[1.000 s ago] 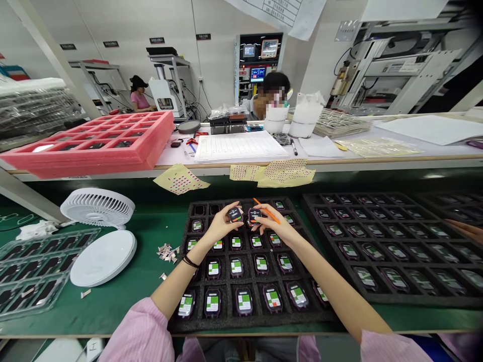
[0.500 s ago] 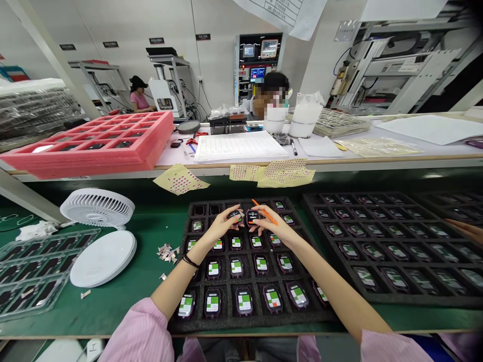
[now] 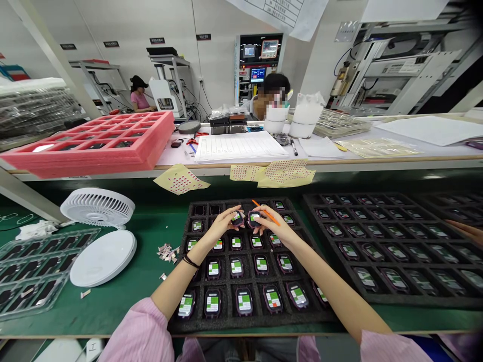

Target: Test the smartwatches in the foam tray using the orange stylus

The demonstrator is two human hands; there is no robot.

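Note:
My left hand (image 3: 225,221) is closed on a small watch module (image 3: 237,218) whose lit screen shows green and white. A second watch module (image 3: 254,217), lit the same way, is gripped by my right hand (image 3: 268,222). An orange pen-like stick (image 3: 266,212) also lies across the fingers of that hand. Both modules are held side by side, a little apart, over the back part of a black foam tray (image 3: 226,326). In the tray's pockets sit rows of similar modules, most with green and white screens; a few also show orange patches. My fingertips partly hide both held modules.
A white fan (image 3: 101,256) and clear trays (image 3: 45,274) stand at left, near scattered small tabs (image 3: 168,252). Another black foam tray (image 3: 377,296) lies right, with a co-worker's hand (image 3: 466,231) beyond. The shelf above carries a pink foam tray (image 3: 151,151) and papers (image 3: 241,147).
The screens of both held watch modules have gone from dark with white text to green and white. The left-hand module is tilted slightly differently; both hands have barely moved.

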